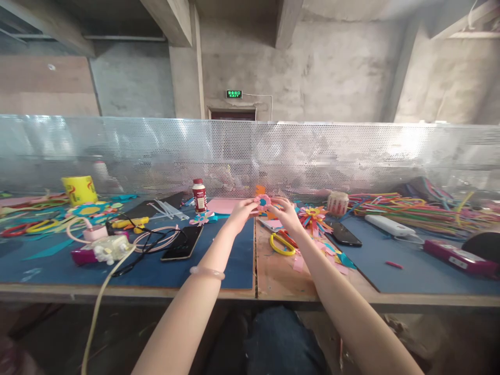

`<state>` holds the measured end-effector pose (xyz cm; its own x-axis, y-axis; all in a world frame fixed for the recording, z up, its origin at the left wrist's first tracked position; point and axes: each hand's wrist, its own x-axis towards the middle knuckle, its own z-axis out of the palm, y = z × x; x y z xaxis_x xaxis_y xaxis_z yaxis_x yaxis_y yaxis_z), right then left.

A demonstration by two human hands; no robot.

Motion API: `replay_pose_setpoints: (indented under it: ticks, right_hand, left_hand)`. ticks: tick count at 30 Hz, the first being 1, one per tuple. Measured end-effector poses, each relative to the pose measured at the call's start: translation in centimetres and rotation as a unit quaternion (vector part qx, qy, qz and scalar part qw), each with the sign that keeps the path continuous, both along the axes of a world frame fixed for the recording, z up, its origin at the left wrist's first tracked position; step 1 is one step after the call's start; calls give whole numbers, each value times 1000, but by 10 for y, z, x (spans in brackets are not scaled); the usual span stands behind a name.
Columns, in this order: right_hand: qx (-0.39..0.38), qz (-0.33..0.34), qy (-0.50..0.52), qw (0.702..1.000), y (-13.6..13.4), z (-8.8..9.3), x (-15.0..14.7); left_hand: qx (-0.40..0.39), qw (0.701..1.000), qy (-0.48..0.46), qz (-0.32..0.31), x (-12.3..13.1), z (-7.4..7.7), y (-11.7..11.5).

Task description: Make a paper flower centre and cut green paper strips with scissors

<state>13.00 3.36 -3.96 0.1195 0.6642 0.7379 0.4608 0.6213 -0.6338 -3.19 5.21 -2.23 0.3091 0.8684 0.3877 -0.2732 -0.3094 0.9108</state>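
Observation:
Both my arms reach forward over the table, and between my hands is a small pink paper flower [263, 201] with a blue centre. My left hand [242, 212] pinches its left edge. From the other side, my right hand [286, 212] grips its right edge. Orange paper [260, 189] shows just behind the flower. Below my right hand lie yellow-handled scissors [282, 245], partly covered by that arm. A many-petalled pink and orange paper flower [313, 216] rests to the right, with loose paper scraps [299, 262] in front.
A red-capped bottle [199, 196] and a phone [183, 244] are on the left, near cables and a power strip [102, 250]. Another phone [346, 234], a white power strip [389, 226] and colourful pipe cleaners [406, 209] lie right. A perforated metal screen [312, 156] stands behind.

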Motion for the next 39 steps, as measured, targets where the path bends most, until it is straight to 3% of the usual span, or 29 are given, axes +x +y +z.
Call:
replay_pose_setpoints:
  ticks: [8,13,17,20,25,31,39]
  right_hand:
    - [116,-98,-86,985,2,-5,-4]
    - [186,-151,-135,961,-9,-6,-1]
    - [232,-204,-249,918,-10,-9,5]
    - [241,-223,-311,892,-7,-12,9]
    - [213,-183,-286,916,-6,-14,7]
    - [105,-109,-68,986,-6,-10,3]
    - [-46,51,30,997,-4,-7,-8]
  left_hand:
    - [39,999,17,-32,0,-2,2]
    - [-12,998,-8,-68,-2,1,2]
    - [-87,991,19,-105,-5,5,-2]
    - [-102,990,28,-98,-6,6,-6]
    - [-74,995,16,-60,-6,7,-9]
    - [-32,999,6,-18,-7,3,-2]
    - [-3,998,48,-34,-5,2,-5]
